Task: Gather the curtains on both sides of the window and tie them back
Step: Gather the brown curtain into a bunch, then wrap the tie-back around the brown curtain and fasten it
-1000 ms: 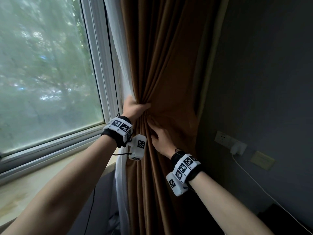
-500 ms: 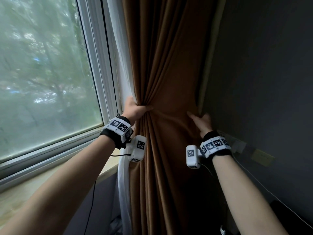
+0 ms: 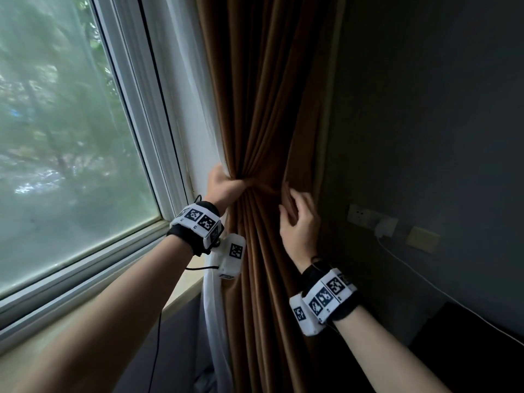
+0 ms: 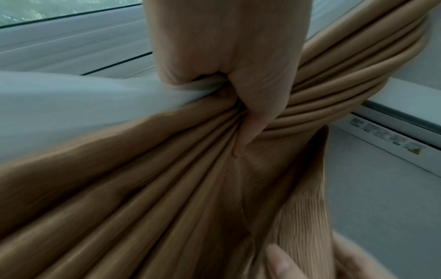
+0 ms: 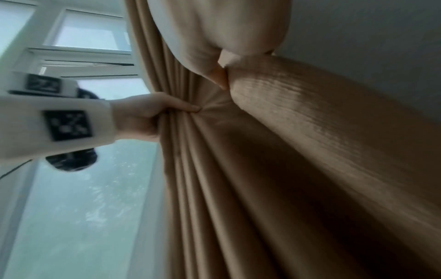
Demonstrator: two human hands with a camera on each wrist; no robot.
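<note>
The brown curtain (image 3: 266, 114) hangs in long vertical pleats just right of the window, pinched to a narrow waist at mid-height and fanning out below. A white sheer curtain (image 3: 218, 313) hangs beside its left edge, bunched into the same waist.

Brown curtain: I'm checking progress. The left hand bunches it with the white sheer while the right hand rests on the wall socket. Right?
Not quite. The left hand does bunch the brown curtain and white sheer, but the right hand grips the curtain's outer fold, not the socket, as the head view shows.

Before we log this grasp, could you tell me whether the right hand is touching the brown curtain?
Touching: the head view shows the right hand curled round a fold of the brown curtain.
</note>
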